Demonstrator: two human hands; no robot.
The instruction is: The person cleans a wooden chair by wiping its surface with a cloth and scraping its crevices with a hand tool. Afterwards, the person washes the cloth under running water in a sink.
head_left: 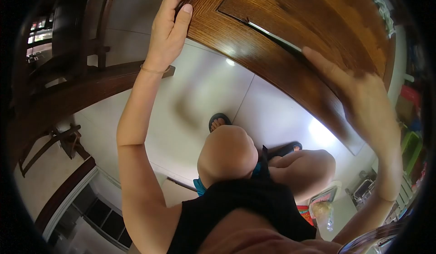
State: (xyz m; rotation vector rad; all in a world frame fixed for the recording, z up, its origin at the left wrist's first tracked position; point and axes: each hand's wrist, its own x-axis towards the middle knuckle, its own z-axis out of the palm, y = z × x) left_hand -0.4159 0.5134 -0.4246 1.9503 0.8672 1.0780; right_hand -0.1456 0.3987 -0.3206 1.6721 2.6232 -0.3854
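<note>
A brown wooden table top (254, 45) fills the upper part of the head view, with a dark gap along an inset panel. At its left corner, my left hand (170, 29) grips the table edge, thumb on top and fingers curled round the corner. On the right, my right hand (359, 90) lies over the wood near the gap, its index finger stretched toward the panel edge. It is slightly blurred, its other fingers are partly hidden, and nothing shows in it.
Dark wooden furniture (68, 93) stands at the left. My knees (227, 156) are below the table, over a pale tiled floor (200, 86). A clear plastic bag (323, 210) and a green object (411, 147) are at the lower right and right.
</note>
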